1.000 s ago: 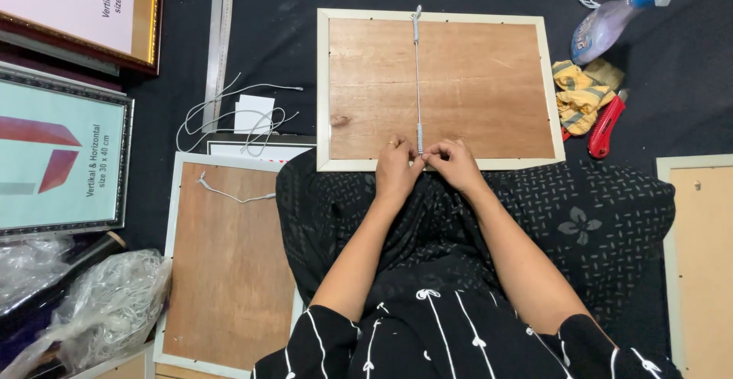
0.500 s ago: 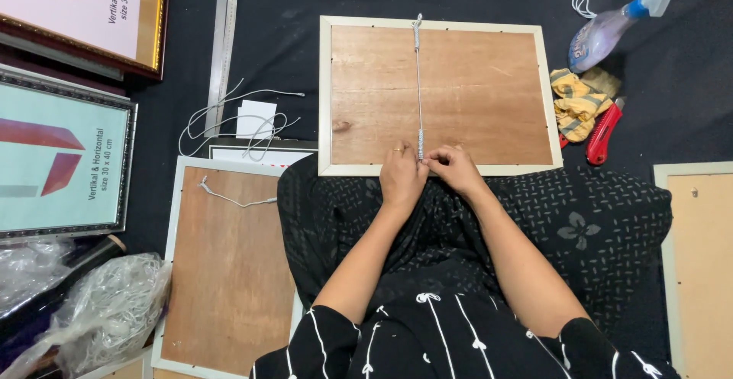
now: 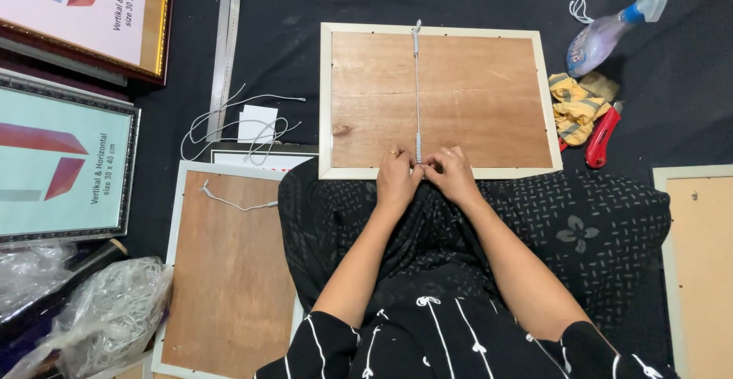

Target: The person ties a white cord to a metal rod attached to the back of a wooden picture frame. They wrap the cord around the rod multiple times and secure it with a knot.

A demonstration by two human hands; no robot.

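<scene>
Both hands meet at the near edge of the frame (image 3: 473, 96), which lies face down just beyond the lap. Left hand (image 3: 397, 177) and right hand (image 3: 452, 174) pinch the cord (image 3: 417, 96) at its near end.

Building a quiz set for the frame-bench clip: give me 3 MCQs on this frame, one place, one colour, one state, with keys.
1. Where does the red utility knife lie?
A. right of the picture frame
B. on the frame's backing board
C. beside the steel ruler

2. What colour is the spray bottle's neck collar?
A. green
B. blue
C. black

3. How does the cord on the picture frame run?
A. coiled in a heap
B. hanging off one side
C. straight from top edge to bottom edge

Key: 1 A, it lies past the frame's right edge by the yellow cloth. 2 B, a blue ring under the trigger. 3 C, its lower end meets the left hand and right hand.
</scene>
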